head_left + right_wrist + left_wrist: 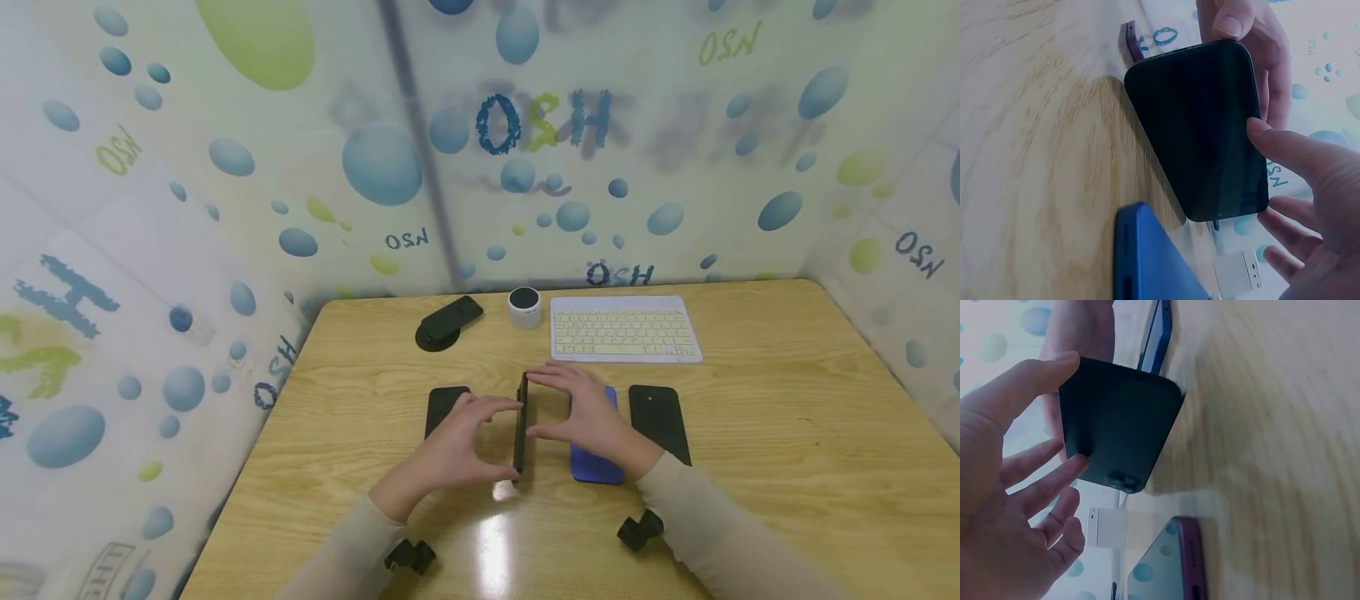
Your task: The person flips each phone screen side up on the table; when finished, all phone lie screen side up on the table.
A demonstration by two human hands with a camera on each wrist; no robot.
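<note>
A black smartphone (521, 429) stands on its long edge between both hands, close over the table. My left hand (452, 447) holds it from the left, thumb at its near end and a fingertip on the back, beside the cameras (1121, 481). From the right, my right hand (591, 414) grips it with the thumb at the edge of the dark screen (1200, 125) and fingers at the far corner. Below the left hand lies a phone with a purple frame (1192, 550), partly covered. A blue phone (597, 463) lies under the right hand.
Another black phone (658, 417) lies right of the blue one. Along the back of the wooden table (795, 467) stand a black device on a round base (448, 322), a white cylinder with a dark top (525, 310) and a white keyboard (626, 330). Patterned walls enclose the table's back and sides.
</note>
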